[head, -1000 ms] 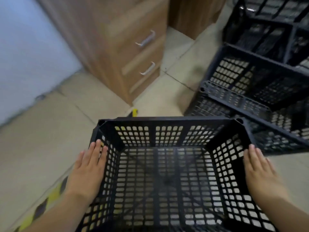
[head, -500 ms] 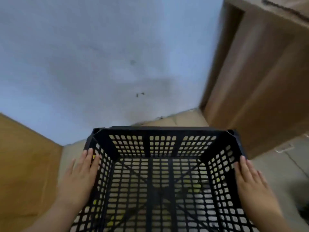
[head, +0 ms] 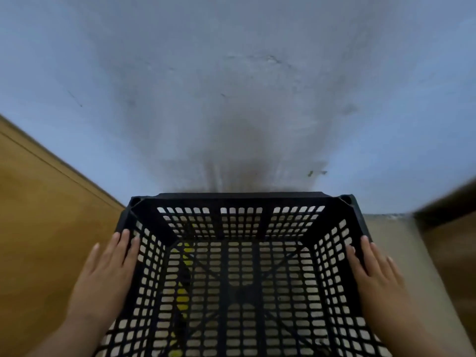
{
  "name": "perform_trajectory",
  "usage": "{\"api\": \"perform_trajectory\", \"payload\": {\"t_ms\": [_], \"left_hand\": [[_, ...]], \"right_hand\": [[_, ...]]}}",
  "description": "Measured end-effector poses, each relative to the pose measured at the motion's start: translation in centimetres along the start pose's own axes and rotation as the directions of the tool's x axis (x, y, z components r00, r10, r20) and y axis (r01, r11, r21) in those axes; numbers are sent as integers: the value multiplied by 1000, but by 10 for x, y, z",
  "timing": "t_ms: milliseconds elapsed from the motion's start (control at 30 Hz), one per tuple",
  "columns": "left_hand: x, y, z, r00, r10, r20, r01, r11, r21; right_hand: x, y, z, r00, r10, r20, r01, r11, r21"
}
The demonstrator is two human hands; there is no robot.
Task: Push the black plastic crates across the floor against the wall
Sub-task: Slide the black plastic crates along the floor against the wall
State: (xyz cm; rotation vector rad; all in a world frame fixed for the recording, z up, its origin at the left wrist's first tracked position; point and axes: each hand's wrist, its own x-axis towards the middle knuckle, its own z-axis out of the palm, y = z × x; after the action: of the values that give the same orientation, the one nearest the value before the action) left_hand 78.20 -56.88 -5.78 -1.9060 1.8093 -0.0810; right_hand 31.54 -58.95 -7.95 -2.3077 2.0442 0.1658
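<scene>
Facing the wall [head: 231, 86] squarely — crate [head: 239, 202], flat hands flanking.

Both hands bare: left hand [head: 103, 274], right hand [head: 378, 273]; forearms uncovered, no sleeves, rings or watch visible

Crate [head: 239, 266] sits centre, on the floor [head: 386, 238], far rim up against the wall [head: 231, 86] ahead. Left hand [head: 103, 274] lies flat on the crate's left side, right hand [head: 373, 274] flat on its right side. Wooden panel [head: 43, 228] stands to the left, cabinet [head: 453, 240] to the right. Striped tape [head: 184, 292] on the floor under the crate's mesh bottom.
</scene>
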Motion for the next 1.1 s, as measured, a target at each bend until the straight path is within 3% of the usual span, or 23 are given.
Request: {"api": "perform_trajectory", "payload": {"t_ms": [67, 133, 267, 433, 567, 733, 867, 1000, 1100], "left_hand": [[26, -5, 17, 997, 4, -74, 1, 998, 62], [50, -8, 35, 999, -37, -16, 37, 998, 60], [86, -25, 76, 1000, 17, -11, -16, 997, 80], [124, -44, 103, 998, 66, 20, -67, 997, 37], [152, -55, 112, 994, -14, 108, 11, 999, 30], [160, -53, 122, 989, -122, 79, 124, 992, -23], [160, -24, 66, 995, -102, 2, 102, 988, -113], [152, 19, -21, 997, 75, -36, -79, 989, -127], [128, 65, -92, 960, 252, -123, -268, 953, -139]], "right_hand": [[18, -15, 24, 1000, 0, -17, 0, 1000, -11], [36, -34, 40, 999, 1, 35, -1, 1000, -7], [66, -60, 74, 996, 25, 89, -23, 999, -23], [84, -83, 103, 999, 20, -47, -21, 1000, -13], [95, -98, 109, 996, 54, -73, -55, 998, -10], [108, -109, 106, 991, 48, -129, -46, 999, 21], [110, -111, 78, 986, 146, -77, -148, 989, -12], [85, -106, 24, 944, 322, -73, -321, 947, 25], [37, -85, -25, 889, 457, -9, -456, 888, 61]]}}
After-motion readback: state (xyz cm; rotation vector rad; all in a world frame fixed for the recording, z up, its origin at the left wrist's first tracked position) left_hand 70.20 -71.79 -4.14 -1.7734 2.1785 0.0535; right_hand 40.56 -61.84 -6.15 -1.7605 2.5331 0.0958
